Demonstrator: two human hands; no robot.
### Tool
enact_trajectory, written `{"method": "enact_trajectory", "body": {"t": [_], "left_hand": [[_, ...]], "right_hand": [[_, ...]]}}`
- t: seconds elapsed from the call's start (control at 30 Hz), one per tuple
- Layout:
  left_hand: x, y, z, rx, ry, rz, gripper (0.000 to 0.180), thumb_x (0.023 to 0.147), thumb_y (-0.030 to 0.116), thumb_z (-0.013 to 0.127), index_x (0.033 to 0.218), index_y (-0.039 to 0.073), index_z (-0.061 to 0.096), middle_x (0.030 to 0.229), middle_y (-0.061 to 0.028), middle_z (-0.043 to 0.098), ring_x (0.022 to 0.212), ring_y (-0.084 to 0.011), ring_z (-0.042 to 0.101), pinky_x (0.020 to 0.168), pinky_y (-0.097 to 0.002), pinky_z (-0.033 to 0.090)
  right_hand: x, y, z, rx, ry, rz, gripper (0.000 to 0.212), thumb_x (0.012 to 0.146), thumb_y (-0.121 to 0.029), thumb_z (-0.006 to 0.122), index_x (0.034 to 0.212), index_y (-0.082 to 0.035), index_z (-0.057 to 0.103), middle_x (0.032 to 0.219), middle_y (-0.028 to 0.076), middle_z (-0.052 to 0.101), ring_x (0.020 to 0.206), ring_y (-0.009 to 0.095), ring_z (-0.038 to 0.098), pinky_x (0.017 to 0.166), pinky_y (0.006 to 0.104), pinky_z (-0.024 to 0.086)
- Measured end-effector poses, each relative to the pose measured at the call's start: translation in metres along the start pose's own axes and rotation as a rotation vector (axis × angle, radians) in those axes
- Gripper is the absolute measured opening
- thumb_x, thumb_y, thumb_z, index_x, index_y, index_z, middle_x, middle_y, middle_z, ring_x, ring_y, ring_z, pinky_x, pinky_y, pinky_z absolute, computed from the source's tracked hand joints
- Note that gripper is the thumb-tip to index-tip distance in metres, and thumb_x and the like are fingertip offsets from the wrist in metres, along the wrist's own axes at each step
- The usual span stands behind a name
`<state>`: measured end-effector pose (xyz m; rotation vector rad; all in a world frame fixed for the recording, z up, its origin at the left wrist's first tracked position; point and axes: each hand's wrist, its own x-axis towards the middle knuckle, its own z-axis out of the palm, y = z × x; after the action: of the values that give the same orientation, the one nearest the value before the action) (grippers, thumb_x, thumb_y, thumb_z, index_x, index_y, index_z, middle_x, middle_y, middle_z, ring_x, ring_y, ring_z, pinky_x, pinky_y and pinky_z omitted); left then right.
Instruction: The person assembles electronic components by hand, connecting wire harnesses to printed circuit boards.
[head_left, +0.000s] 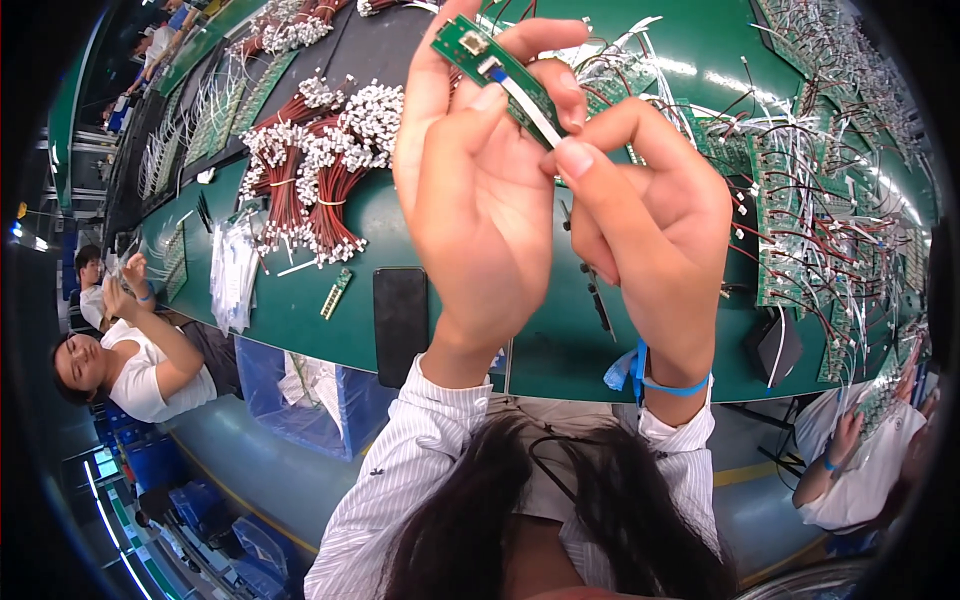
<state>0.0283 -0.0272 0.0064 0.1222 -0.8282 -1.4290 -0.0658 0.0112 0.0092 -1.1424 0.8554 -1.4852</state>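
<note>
A narrow green circuit board is held tilted above the bench by my left hand, its thumb and fingers closed along the board's edges. A white flat ribbon cable with a blue end runs from a small connector on the board. My right hand pinches the cable's lower end between thumb and forefinger, close to the board. A blue wrist strap circles my right wrist. Under my hands, a dark phone-like slab and a small loose circuit board lie on the bench.
Bundles of red-brown wires with white connectors lie on the green bench, beside clear plastic bags. Wired circuit boards cover the right side. A blue-lined bin stands below the edge. Co-workers sit at left and right.
</note>
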Motion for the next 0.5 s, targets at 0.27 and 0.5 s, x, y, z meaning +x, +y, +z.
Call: {"method": "enact_trajectory", "body": {"t": [0.27,0.5], "left_hand": [[0.0016,-0.0012,-0.0043,0.042,-0.06,0.046,0.043,0.087,0.01,0.038,0.125,-0.007,0.031,0.109,-0.0174,0.048,0.086,-0.0175,0.043,0.077,-0.0286,0.039],[0.0024,-0.0025,-0.0028,0.099,-0.055,0.088,0.042,0.088,0.01,0.038,0.126,-0.008,0.031,0.109,-0.0178,0.049,0.086,-0.0169,0.043,0.076,-0.0283,0.039]], "right_hand": [[-0.0006,0.0003,0.0008,-0.025,-0.016,0.01,0.011,0.087,-0.006,0.05,0.081,0.002,0.051,0.046,-0.003,0.042,0.037,0.0,0.028,0.037,0.0184,0.016],[-0.0019,-0.0045,-0.0043,0.003,-0.034,0.051,0.007,0.086,-0.004,0.052,0.082,0.0,0.049,0.05,-0.005,0.047,0.045,-0.003,0.033,0.04,0.0177,0.02]]}}
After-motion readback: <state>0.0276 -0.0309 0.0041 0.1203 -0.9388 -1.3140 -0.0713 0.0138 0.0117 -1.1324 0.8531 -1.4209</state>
